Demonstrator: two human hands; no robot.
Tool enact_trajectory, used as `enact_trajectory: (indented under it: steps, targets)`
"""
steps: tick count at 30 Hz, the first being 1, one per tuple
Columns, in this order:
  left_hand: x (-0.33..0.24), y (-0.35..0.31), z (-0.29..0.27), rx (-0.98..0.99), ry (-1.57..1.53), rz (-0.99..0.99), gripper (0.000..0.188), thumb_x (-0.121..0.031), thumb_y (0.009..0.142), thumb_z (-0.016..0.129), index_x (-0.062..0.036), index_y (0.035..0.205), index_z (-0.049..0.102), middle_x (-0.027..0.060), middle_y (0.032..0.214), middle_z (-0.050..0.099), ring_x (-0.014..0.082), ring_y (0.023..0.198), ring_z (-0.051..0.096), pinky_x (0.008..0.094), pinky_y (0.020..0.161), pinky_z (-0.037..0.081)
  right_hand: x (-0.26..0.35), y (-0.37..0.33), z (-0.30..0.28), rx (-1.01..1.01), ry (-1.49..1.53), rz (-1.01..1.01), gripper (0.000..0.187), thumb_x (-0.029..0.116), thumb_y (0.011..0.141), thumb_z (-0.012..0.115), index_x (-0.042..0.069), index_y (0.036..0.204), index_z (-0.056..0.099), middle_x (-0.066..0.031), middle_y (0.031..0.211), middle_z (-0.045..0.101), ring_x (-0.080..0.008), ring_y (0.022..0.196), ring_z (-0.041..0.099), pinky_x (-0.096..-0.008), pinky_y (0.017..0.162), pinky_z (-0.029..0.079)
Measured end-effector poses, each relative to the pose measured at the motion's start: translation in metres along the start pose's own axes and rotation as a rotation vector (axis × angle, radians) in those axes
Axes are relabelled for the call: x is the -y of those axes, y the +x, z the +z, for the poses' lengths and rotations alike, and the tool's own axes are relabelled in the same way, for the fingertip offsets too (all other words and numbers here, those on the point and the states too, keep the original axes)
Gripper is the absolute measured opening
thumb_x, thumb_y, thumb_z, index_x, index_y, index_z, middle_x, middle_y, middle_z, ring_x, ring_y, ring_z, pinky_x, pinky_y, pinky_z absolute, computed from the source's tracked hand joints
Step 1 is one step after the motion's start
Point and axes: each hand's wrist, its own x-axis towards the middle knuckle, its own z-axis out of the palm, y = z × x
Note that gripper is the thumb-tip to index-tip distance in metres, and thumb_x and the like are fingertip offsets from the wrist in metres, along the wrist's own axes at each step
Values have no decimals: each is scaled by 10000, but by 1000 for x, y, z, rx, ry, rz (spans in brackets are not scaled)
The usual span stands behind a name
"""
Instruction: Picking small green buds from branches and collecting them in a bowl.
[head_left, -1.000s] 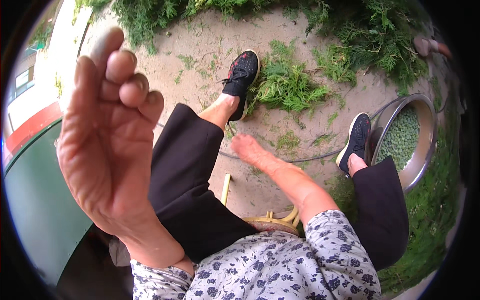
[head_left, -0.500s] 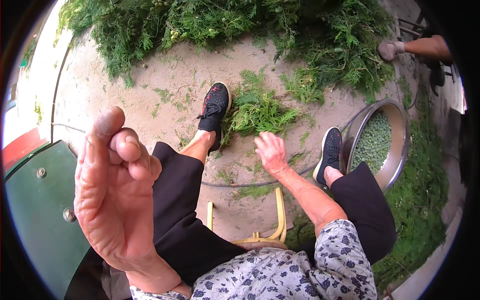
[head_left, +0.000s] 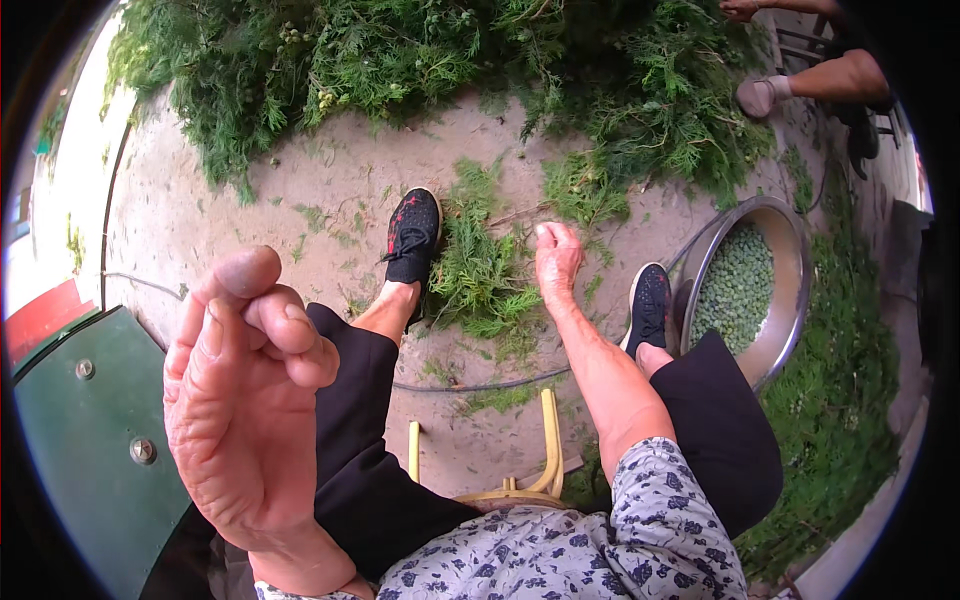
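My left hand (head_left: 245, 400) is raised close to the camera, palm toward me, fingers curled loosely inward with the thumb tip up against the bent forefinger; I cannot tell whether anything small is pinched there, and nothing shows in it. My right hand (head_left: 557, 258) is stretched out and down toward the ground, fingers drawn together and narrow, fingertips pointing away from me. It sits just beside a clump of cut green sprigs (head_left: 480, 275) lying between my feet; whether it touches or grips a sprig I cannot tell.

I am seated on a yellow-framed stool (head_left: 545, 450), its bent tube legs visible between my knees. Black trousers, black shoes: left shoe (head_left: 412, 235) touching the left side of the sprig clump, right shoe (head_left: 650, 305) just right of my right forearm.

Ground is bare packed earth (head_left: 300, 210), littered with small green bits. A thin dark hose or cable (head_left: 480, 385) runs across it under my legs. A large heap of evergreen branches (head_left: 450, 60) fills the far side.

A round metal basin (head_left: 790, 300) holding small pale green seeds or berries (head_left: 740, 290) stands right of my right shoe, near the right hand but apart from it. A green metal panel with bolts (head_left: 90, 420) lies at my left. Another person's leg and shoe (head_left: 790, 90) show at upper right.
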Motion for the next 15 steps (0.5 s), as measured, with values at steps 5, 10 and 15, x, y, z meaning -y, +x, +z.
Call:
enact_trajectory:
  steps: [5, 10, 15]
  targets:
    - [2, 1, 9, -56, 48, 12, 359, -162, 880, 497, 42, 1170, 445, 65, 851, 527, 130, 691, 464, 256, 653, 379, -17, 39, 21, 146, 935, 821, 104, 139, 870, 545, 50, 919, 566, -123, 772, 581, -245, 674, 600, -369, 540, 506]
    - [9, 6, 16, -44, 63, 13, 337, -179, 897, 482, 40, 1152, 460, 63, 833, 538, 125, 663, 472, 264, 635, 400, -13, 57, 46, 187, 1357, 1149, 126, 181, 836, 612, 82, 829, 535, -96, 768, 566, -231, 670, 562, -403, 598, 503]
    - [7, 9, 22, -129, 5, -8, 294, -141, 902, 499, 50, 1126, 500, 78, 842, 573, 129, 691, 538, 281, 722, 458, 27, 44, 20, 227, 1074, 643, 117, 143, 798, 629, 37, 815, 581, -14, 724, 567, -115, 626, 539, -249, 527, 464]
